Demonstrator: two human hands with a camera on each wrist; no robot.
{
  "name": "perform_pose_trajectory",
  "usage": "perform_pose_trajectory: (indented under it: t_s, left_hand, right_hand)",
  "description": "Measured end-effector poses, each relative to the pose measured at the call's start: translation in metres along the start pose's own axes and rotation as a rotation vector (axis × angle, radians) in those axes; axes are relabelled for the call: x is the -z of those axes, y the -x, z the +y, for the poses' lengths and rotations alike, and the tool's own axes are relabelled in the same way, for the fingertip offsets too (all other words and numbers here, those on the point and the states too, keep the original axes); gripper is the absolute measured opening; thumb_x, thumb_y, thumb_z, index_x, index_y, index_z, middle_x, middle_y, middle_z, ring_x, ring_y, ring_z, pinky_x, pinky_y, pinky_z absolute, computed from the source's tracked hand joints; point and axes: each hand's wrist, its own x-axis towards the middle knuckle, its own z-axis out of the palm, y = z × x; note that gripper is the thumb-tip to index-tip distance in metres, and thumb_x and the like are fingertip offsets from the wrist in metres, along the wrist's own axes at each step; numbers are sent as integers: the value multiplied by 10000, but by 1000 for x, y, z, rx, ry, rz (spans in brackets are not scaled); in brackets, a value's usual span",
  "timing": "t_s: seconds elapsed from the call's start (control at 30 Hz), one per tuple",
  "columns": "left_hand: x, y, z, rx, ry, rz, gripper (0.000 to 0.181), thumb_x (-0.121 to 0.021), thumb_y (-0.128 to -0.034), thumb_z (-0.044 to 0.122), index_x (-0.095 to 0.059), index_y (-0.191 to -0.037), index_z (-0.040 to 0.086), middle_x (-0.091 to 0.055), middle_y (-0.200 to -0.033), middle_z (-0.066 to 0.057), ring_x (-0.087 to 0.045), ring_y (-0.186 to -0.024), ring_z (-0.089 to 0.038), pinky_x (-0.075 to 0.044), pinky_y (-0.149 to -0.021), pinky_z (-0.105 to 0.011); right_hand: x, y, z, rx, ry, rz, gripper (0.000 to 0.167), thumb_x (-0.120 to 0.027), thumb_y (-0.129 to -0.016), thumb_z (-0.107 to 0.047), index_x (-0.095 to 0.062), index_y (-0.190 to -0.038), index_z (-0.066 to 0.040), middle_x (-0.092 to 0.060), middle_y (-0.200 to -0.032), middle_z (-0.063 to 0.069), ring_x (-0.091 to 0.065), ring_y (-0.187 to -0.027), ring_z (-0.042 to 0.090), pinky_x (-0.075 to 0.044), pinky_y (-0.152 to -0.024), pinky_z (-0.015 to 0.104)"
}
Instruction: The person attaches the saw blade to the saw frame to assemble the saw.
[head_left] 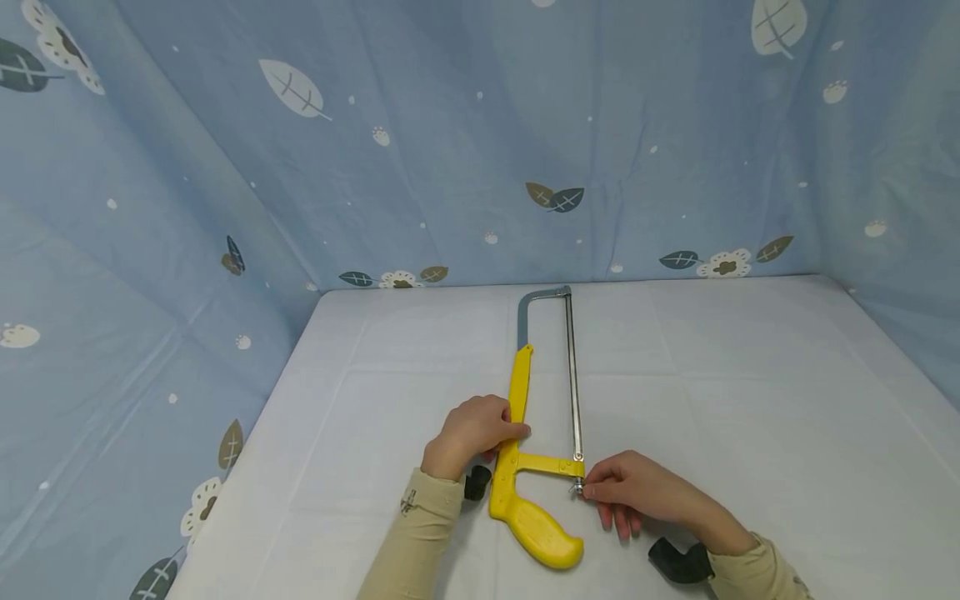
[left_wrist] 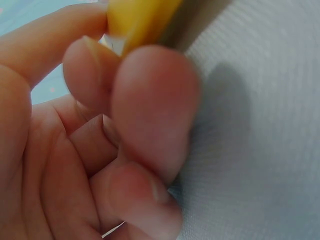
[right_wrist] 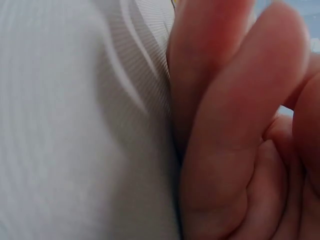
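A person in tan sleeves [head_left: 412,529] grips a yellow-handled hacksaw [head_left: 507,475] with both hands, the tool lying between the two sets of fingers on a white-covered worktop [head_left: 750,375]. The left hand [head_left: 471,432] pinches the saw's long yellow frame between thumb and fingers, while the right hand [head_left: 643,490] has thumb and forefinger closed on the silver wing nut [head_left: 577,487] at the near end of the blade [head_left: 573,375], its other fingers trailing toward the cloth.

From just beyond the right fingers, the blade runs away to the far tip of the grey metal bow [head_left: 522,321], which extends past the left fingers. A short yellow crosspiece [head_left: 543,463] spans the gap between the hands, and the bulging yellow grip [head_left: 546,537] sits nearer the person than either set of fingers.

Seen from the left wrist, a blurred yellow edge shows just beyond the fingertips, white cloth beside them. The right wrist view is filled by fingers close against the cloth, their hold hidden. Black wrist-worn devices [head_left: 682,562] sit behind both hands; well beyond the fingers hangs a blue leaf-and-flower curtain [head_left: 450,150].
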Motion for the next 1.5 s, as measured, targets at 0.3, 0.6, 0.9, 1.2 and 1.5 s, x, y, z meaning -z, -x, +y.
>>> perform_pose_trajectory:
  t_s: [0.3, 0.6, 0.9, 1.2, 1.5]
  left_hand:
    - [0, 1, -2, 12, 16, -4, 324, -639, -781, 430, -542, -662, 145, -518, -498, -7, -507, -411, -154, -371, -412, -259]
    - [0, 0, -2, 9, 18, -1, 324, -637, -782, 433, -544, -665, 145, -517, -500, -6, -508, -412, -154, -366, -409, -256]
    - [1, 0, 0, 0, 9, -5, 328, -635, -781, 438, -546, -661, 147, -516, -489, -7, -501, -405, -150, -357, -405, -255]
    - [2, 0, 2, -1, 9, -10, 328, -641, -782, 420, -535, -649, 140, -509, -478, -1, -491, -392, -138, -336, -389, -240]
    - [1, -1, 0, 0, 14, -9, 331, -639, -782, 428, -539, -653, 141, -513, -482, -4, -496, -400, -143, -345, -397, -245]
  right_hand:
    - [-3, -2, -3, -55, -1, 59, 307, -602, -831, -357, -590, -893, -57, -578, -563, 64, -512, -385, 147, -404, -357, 236]
    - [-3, -3, -4, -59, 31, 60, 316, -580, -842, -375, -625, -801, -66, -580, -551, 51, -507, -377, 126, -407, -356, 241]
    - [-3, -1, -6, -30, 13, 35, 299, -559, -862, -358, -636, -859, -69, -597, -592, 83, -505, -387, 147, -404, -361, 240]
    - [-3, 0, -5, -29, 14, 22, 282, -557, -865, -348, -632, -885, -77, -604, -603, 85, -507, -392, 152, -396, -362, 230]
    - [-2, 1, -5, -29, -3, 3, 282, -556, -867, -340, -624, -916, -70, -616, -622, 103, -508, -396, 145, -396, -365, 223]
